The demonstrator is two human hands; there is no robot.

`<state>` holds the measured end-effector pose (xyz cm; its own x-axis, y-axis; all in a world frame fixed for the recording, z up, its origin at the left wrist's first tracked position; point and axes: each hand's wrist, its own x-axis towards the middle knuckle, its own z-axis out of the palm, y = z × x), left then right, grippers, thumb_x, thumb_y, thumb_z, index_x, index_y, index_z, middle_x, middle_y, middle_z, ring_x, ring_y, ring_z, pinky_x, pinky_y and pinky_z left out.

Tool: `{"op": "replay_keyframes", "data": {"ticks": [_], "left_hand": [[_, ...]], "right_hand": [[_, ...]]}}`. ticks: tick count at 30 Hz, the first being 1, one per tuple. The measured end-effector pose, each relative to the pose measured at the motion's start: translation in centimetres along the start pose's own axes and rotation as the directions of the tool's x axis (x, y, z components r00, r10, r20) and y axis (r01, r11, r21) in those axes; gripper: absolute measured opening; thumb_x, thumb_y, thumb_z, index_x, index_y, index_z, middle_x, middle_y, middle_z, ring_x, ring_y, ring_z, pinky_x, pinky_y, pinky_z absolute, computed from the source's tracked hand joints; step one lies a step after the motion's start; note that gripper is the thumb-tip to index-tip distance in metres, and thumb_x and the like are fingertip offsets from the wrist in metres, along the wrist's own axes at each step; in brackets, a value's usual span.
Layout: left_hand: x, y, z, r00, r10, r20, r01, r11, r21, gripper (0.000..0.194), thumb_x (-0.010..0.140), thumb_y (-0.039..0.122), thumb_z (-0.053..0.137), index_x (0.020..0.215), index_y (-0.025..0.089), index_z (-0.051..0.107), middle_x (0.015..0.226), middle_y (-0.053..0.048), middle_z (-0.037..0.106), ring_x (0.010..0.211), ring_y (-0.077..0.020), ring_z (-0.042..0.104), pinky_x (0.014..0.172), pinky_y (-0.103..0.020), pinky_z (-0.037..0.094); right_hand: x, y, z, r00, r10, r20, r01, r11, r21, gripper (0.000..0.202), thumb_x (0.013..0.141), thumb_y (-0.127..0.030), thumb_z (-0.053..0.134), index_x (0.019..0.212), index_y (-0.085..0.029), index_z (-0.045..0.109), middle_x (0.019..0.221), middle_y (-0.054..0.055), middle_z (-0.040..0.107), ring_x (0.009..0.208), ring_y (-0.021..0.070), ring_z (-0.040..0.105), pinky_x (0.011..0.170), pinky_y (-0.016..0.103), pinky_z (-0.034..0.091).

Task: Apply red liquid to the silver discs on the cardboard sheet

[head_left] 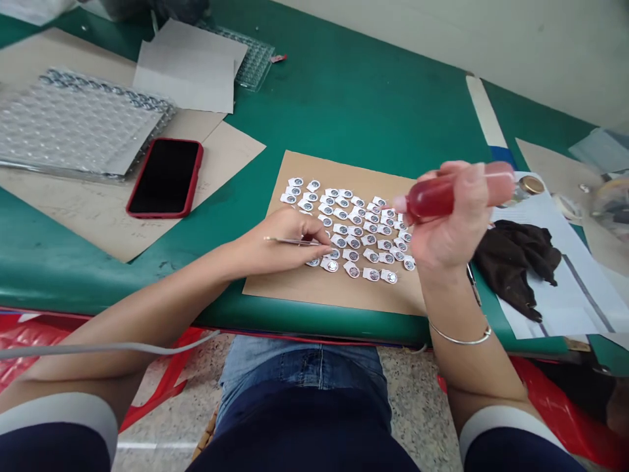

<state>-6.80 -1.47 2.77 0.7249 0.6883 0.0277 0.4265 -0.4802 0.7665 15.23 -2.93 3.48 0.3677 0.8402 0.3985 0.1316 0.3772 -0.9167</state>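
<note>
My left hand [280, 242] is closed on a slim metal tool [289, 241] that looks like tweezers. Its fingertips are over the lower left of many small round badges [371, 274] on white backings, laid in rough rows on a brown board [314, 292]. My right hand [455, 223] grips a squeeze bottle [432, 196] of red liquid, tilted almost level. The bottle's pale nozzle points left, above the badges at the right side of the board. Parts of some badges are hidden behind both hands.
On the left lie a red-cased phone [164, 178], brown card sheets and clear plastic trays [73, 124]. To the right, a dark cloth [515, 262] rests on white paper near a jar with a gold lid [531, 185]. The green table's front edge is close to my body.
</note>
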Motion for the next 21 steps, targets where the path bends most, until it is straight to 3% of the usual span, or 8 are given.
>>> {"op": "replay_keyframes", "data": {"ticks": [3,8,14,21], "left_hand": [[0.0,0.0,0.4,0.996,0.073,0.058,-0.078,0.992,0.096,0.017,0.08,0.022,0.053,0.085,0.016,0.067,0.083,-0.003,0.07,0.074,-0.0113,0.062,0.065,-0.021,0.043],[0.1,-0.3,0.7,0.989,0.099,0.114,-0.111,0.988,0.109,0.016,0.081,0.022,0.052,0.084,0.016,0.067,0.081,-0.003,0.069,0.073,-0.012,0.063,0.063,-0.021,0.044],[0.2,-0.7,0.9,0.99,0.099,0.101,-0.113,0.983,0.144,0.016,0.082,0.022,0.052,0.084,0.016,0.067,0.083,-0.004,0.069,0.074,-0.0129,0.063,0.064,-0.023,0.044],[0.3,-0.8,1.2,0.99,0.059,0.127,-0.075,0.99,0.122,0.017,0.082,0.022,0.051,0.086,0.015,0.066,0.083,-0.004,0.069,0.073,-0.0122,0.062,0.063,-0.022,0.044]], "right_hand": [[-0.2,1.4,1.0,0.998,-0.049,0.04,0.05,0.998,-0.03,0.026,0.085,-0.048,0.04,0.083,-0.022,0.042,0.067,-0.002,0.048,0.043,0.0102,0.057,0.029,0.02,0.029],[-1.8,3.1,1.0,0.997,0.052,0.065,-0.048,0.997,-0.058,0.018,0.086,-0.041,0.042,0.081,-0.024,0.045,0.063,-0.002,0.051,0.047,0.0134,0.061,0.028,0.022,0.031],[-1.8,3.2,0.7,0.999,0.011,0.053,-0.005,0.993,-0.115,0.018,0.088,-0.039,0.039,0.082,-0.024,0.047,0.063,-0.002,0.053,0.053,0.0139,0.064,0.03,0.023,0.033],[-2.0,2.7,0.8,0.996,0.079,0.033,-0.077,0.996,-0.036,0.017,0.087,-0.039,0.041,0.082,-0.025,0.047,0.066,-0.002,0.054,0.047,0.013,0.062,0.028,0.024,0.034]]}}
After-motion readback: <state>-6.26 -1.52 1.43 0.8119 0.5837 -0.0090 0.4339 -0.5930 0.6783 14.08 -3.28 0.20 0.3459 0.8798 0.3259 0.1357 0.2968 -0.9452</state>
